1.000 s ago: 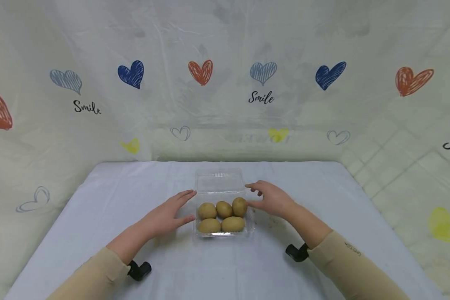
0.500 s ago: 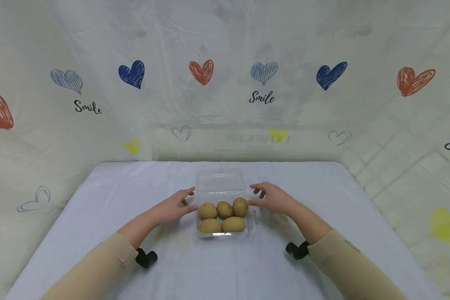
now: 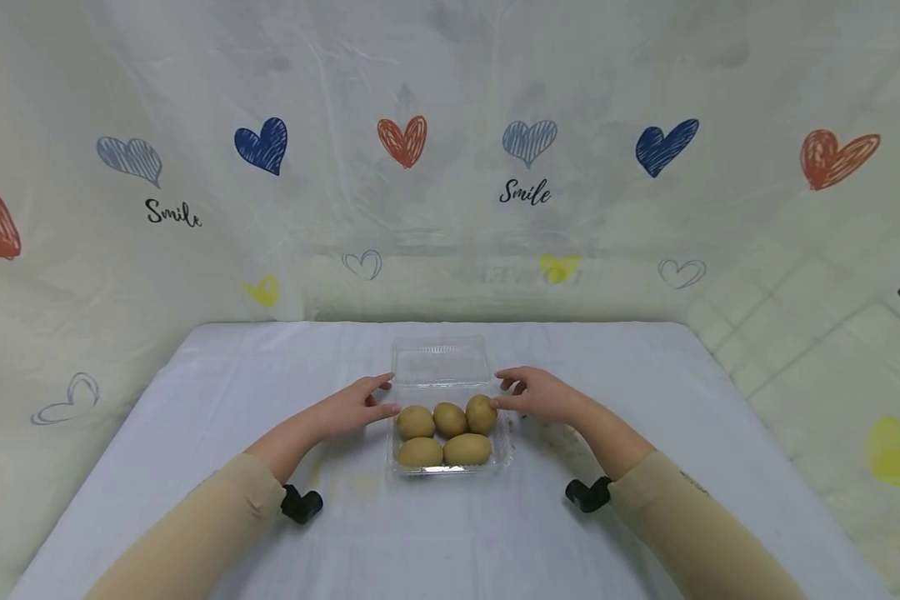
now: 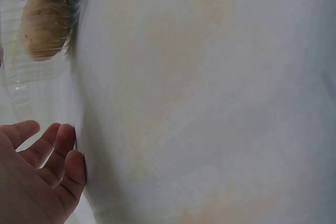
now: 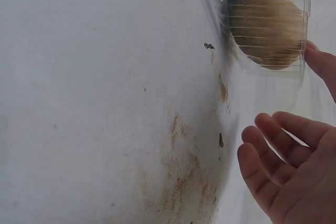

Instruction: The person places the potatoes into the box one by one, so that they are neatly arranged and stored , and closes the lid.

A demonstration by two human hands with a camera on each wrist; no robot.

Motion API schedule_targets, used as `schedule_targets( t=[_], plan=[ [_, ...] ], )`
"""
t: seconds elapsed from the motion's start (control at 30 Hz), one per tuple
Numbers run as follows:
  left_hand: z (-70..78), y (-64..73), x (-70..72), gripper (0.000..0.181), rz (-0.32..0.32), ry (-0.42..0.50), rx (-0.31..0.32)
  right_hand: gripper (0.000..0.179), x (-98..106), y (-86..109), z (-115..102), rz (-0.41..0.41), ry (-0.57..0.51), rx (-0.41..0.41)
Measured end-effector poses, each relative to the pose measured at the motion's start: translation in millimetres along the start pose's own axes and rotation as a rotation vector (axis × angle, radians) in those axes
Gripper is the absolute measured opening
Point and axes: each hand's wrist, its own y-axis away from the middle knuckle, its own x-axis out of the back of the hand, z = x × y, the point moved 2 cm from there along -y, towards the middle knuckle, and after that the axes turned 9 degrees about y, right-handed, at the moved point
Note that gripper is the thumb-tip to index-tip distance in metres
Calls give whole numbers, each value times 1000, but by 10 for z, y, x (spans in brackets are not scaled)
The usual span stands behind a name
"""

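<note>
A clear plastic clamshell container (image 3: 450, 472) lies on the table with its lid (image 3: 441, 365) folded back, away from me. Several potatoes (image 3: 467, 449) sit inside in two rows. At the container's left rear edge is my left hand (image 3: 345, 410), thumb by the rim, other fingers loosely bent and pointing toward the lid's hinge. My right hand (image 3: 546, 396) mirrors it on the right side. In the right wrist view its thumb (image 5: 321, 61) meets the container's rim while the other fingers are free of it. Neither hand grips anything; whether the left thumb touches is unclear.
A white cloth (image 3: 450, 542) covers the table. Brown dirt smears (image 5: 184, 177) and crumbs mark it right of the container. Behind hangs a pale curtain (image 3: 450, 217) printed with hearts. Black wrist cameras (image 3: 302, 504) are strapped at both sleeves.
My left hand has shifted forward and right, its thumb coming to the container's rim and its fingers bending more. The right hand has moved slightly out and back in. Container and potatoes stay put.
</note>
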Motion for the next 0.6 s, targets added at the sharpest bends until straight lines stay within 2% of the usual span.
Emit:
schedule_targets(
  t=[0.37, 0.6],
  plan=[
    [-23, 0, 12, 84, -7, 27, 7, 68, 18, -31, 27, 9, -28, 15],
    [24, 38, 16, 78, -5, 54, 40, 66, 38, 0, -12, 12, -64, 14]
  ],
)
